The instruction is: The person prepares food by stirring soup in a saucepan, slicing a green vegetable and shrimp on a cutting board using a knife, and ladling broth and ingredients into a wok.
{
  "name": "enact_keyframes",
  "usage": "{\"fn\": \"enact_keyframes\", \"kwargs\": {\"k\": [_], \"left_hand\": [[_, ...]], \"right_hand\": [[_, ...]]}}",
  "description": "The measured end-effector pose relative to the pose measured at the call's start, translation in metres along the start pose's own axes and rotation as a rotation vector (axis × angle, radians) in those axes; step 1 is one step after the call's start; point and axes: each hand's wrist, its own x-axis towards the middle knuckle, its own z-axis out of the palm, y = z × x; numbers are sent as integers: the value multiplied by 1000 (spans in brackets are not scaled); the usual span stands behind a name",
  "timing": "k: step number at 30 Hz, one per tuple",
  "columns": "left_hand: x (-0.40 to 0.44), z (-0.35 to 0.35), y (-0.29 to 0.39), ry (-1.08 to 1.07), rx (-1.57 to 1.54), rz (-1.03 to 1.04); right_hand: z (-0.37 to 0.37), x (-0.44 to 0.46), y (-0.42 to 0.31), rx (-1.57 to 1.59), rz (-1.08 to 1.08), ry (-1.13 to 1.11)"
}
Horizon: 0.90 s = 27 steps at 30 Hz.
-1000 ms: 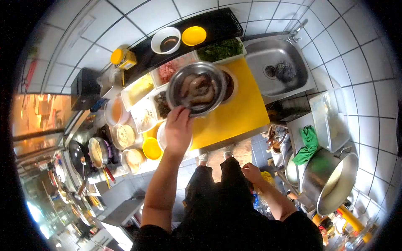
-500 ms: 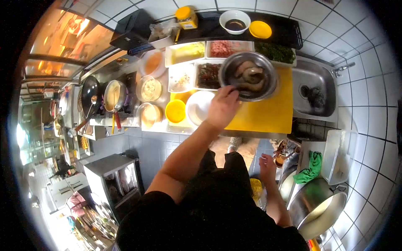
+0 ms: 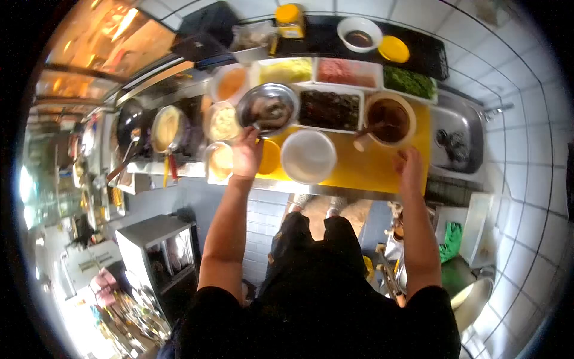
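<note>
Bowl [image 3: 254,94] at left hand [image 3: 246,154], food [image 3: 269,110] in it. Tray [image 3: 326,128] right of bowl, then pot [image 3: 412,121], utensil [image 3: 363,142] in it. Tub [image 3: 308,157] in front of tray. Right hand [image 3: 408,170] in front of pot. Sink [image 3: 475,134] right of board [image 3: 359,173]. Shelf [image 3: 323,35] at back, jar [image 3: 290,24] on it. Pan [image 3: 168,131] far left.

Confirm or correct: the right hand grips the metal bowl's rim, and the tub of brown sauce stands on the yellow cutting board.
Wrong hand: the head view shows the left hand, not the right hand, gripping the metal bowl by its rim. The tub of brown sauce does stand on the yellow cutting board.
</note>
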Motion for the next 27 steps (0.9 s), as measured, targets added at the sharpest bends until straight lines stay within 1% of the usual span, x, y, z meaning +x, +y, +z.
{"fn": "enact_keyframes", "kwargs": {"k": [1, 3, 5, 6, 7, 9, 12, 13, 15, 18, 20, 21, 22, 23, 24, 25, 26, 27], "left_hand": [[-2, 12, -4, -13, 7, -1], [-1, 9, 6, -17, -31, -43], [-5, 12, 1, 15, -72, -16], [-7, 10, 2, -7, -31, -51], [-9, 9, -1, -3, -30, -49], [-6, 12, -4, 4, -51, -28], [-6, 11, -7, 19, -90, 43], [-5, 8, -9, 24, -94, 65], [-5, 7, -8, 7, -76, 41], [-5, 6, -9, -21, -68, 15], [-6, 8, -7, -78, -115, -8], [-6, 3, -11, -96, -117, -28], [-10, 6, -19, -42, -179, 57], [-15, 15, -27, -53, -155, 59], [-14, 8, -22, -64, -193, 19], [-12, 0, -15, -59, -169, 34], [-12, -1, -12, -92, -77, -1], [-10, -7, -6, -73, -59, -4]], "right_hand": [[-5, 10, 2, -29, -6, -12], [2, 26, 0, -83, -23, -83], [15, 25, -4, -35, -58, -60], [20, 22, -5, -11, -73, -45], [21, 24, -4, -67, -75, -61], [13, 31, -6, -182, -90, -68], [2, 28, 3, -188, -110, -27], [0, 24, 9, -141, -107, -13], [-16, 2, 21, -51, -94, 21], [-21, -49, 16, -60, -18, 94], [-60, -35, 42, -633, -124, 316], [-53, -43, 40, -791, -252, 340], [-44, -54, 36, -952, -379, 386], [-20, -84, 9, -974, -576, 366], [-21, -79, 7, -1121, -725, 219], [-24, -68, 4, -1261, -878, 77], [-11, -66, -5, -1259, -924, -84], [-2, -64, -12, -1334, -894, -177]]}}
